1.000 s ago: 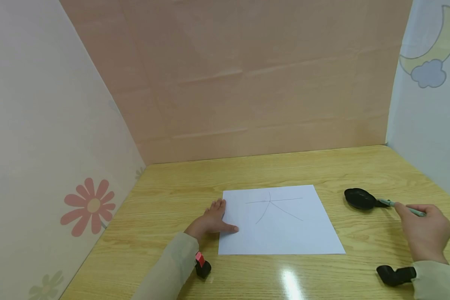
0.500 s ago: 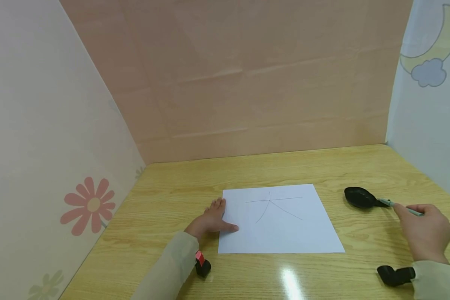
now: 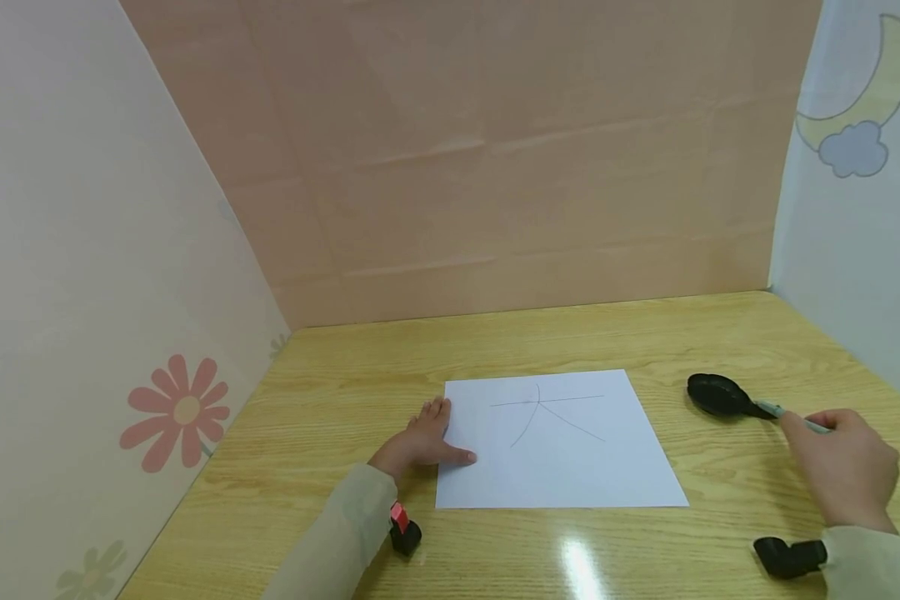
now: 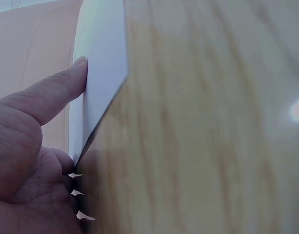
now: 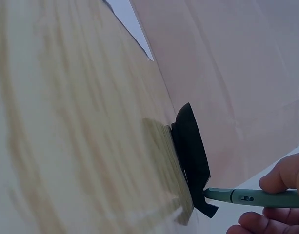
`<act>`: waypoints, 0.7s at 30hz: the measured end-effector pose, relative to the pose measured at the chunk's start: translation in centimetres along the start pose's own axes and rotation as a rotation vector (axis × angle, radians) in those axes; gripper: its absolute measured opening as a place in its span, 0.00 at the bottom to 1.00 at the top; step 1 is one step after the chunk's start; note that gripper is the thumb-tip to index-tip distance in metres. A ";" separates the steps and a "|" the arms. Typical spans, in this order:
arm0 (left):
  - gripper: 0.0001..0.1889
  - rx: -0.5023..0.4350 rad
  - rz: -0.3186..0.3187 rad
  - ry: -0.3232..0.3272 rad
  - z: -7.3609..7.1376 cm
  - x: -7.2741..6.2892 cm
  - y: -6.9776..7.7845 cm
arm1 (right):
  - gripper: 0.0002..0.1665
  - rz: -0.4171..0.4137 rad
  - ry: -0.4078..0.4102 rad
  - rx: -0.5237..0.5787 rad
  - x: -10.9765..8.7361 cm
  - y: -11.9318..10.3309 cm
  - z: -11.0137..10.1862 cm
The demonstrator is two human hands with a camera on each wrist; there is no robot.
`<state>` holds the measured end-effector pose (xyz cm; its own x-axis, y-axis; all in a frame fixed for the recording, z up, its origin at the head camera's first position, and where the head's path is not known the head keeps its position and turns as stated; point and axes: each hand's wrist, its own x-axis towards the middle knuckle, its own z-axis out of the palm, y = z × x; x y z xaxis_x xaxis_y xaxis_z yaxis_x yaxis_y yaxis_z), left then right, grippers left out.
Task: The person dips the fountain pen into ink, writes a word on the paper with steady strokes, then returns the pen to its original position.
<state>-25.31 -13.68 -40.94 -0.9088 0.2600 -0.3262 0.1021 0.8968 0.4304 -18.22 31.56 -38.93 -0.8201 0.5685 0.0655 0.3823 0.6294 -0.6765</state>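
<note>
A white sheet of paper (image 3: 570, 479) with thin dark strokes lies on the table. My left hand (image 3: 423, 437) rests at its left edge, thumb on top; in the left wrist view the thumb (image 4: 59, 90) reaches over the paper (image 4: 105, 63). My right hand (image 3: 843, 458) pinches a green pen (image 3: 771, 408) between thumb and fingers. The pen (image 5: 266, 197) points at the narrow end of a glossy black, rounded object (image 3: 720, 395). In the right wrist view the pen's end meets this black object (image 5: 192, 144); whether it sits inside cannot be told.
The wooden table (image 3: 570, 342) backs onto a pinkish-brown sheet (image 3: 495, 167). Pale walls stand on both sides, the left with a flower print (image 3: 187, 410). Black wrist devices (image 3: 789, 557) sit below each hand.
My right hand has shifted slightly left towards the black object, and less of the pen shows beyond its fingers. My left hand and the paper stay in place.
</note>
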 end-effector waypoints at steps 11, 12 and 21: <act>0.55 0.015 -0.008 -0.002 -0.2 -0.3 0.3 | 0.27 -0.064 -0.070 -0.146 -0.2 -0.2 -0.4; 0.55 0.011 -0.008 -0.001 -0.2 -0.3 0.3 | 0.26 -0.066 -0.080 -0.158 -0.2 -0.1 -0.4; 0.56 -0.009 -0.002 0.005 0.0 -0.2 0.1 | 0.22 -0.047 -0.172 -0.270 0.2 0.4 -0.4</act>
<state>-25.08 -13.64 -40.87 -0.9111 0.2565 -0.3226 0.0969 0.8941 0.4372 -18.06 32.18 -38.91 -0.8907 0.4520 -0.0483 0.4225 0.7840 -0.4547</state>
